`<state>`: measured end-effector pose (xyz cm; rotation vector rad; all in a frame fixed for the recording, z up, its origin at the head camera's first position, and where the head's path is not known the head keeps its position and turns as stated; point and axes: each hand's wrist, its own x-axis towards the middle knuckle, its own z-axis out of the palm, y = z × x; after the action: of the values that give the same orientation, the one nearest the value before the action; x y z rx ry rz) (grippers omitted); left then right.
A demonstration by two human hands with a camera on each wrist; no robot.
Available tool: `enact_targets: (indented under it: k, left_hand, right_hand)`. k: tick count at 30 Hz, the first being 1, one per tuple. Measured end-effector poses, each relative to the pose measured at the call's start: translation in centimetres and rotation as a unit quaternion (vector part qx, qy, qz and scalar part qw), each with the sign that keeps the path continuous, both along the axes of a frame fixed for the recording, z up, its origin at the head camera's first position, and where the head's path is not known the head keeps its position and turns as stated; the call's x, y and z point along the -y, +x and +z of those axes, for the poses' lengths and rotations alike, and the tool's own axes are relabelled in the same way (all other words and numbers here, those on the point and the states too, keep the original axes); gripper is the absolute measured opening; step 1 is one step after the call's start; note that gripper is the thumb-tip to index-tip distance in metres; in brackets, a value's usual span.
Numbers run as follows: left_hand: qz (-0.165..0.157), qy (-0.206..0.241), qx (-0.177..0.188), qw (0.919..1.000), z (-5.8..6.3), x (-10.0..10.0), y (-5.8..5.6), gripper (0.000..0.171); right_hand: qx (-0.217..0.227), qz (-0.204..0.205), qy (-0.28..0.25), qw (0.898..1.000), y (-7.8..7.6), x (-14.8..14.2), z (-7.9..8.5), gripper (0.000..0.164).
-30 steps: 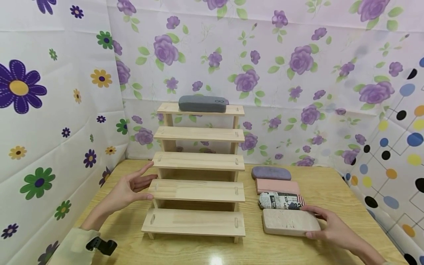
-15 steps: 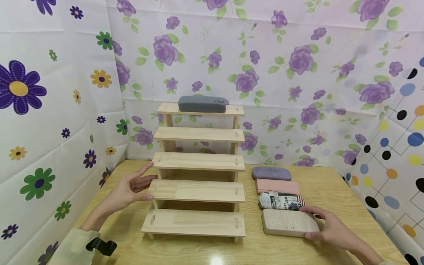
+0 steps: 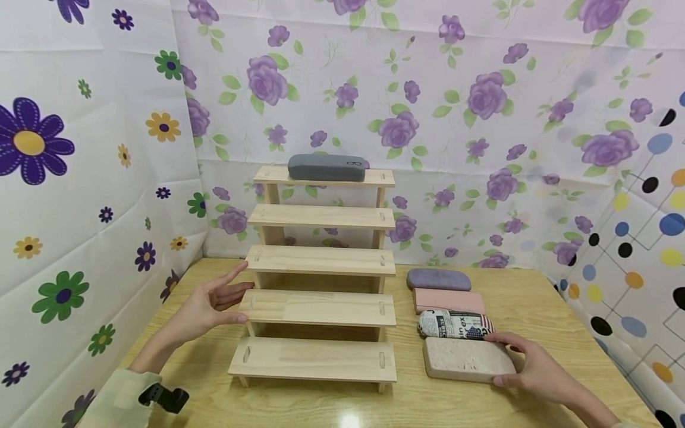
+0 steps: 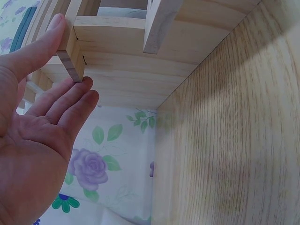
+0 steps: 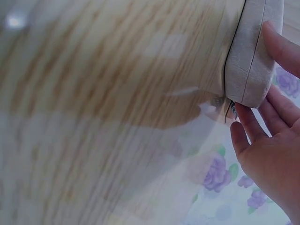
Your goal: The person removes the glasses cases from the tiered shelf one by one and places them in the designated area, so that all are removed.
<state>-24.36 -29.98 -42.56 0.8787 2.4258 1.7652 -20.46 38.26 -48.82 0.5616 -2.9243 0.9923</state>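
My right hand grips the right end of a beige glasses case lying on the table, its thumb on the near side and its index finger at the far corner. In the right wrist view, the fingers lie round the end of this case. At the left of a five-step wooden display rack, my left hand touches shelf ends with its fingers spread. The left wrist view has the thumb and fingertips of that hand against a shelf board. A grey-blue glasses case sits on the top shelf.
Behind the beige case lie a newsprint-patterned case, a pink case and a purple case in a column on the wooden table. Floral cloth walls close in the back and both sides.
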Motion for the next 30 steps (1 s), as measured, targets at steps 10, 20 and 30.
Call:
enact_targets:
  k: [10, 20, 30]
  left_hand:
    - [-0.002, 0.002, -0.003, 1.0000, -0.11, 0.04, 0.01, 0.105]
    - [-0.004, 0.004, -0.011, 0.9999, -0.25, 0.04, -0.09, 0.105]
    - [-0.001, 0.002, -0.009, 1.0000, -0.03, 0.01, 0.07, 0.106]
  right_hand:
    - [0.003, 0.004, -0.004, 1.000, -0.16, -0.25, 0.02, 0.072]
    - [-0.003, 0.008, -0.011, 1.000, -0.18, -0.25, 0.07, 0.070]
    - [-0.037, -0.011, -0.027, 0.999, -0.48, 0.09, 0.82, 0.072]
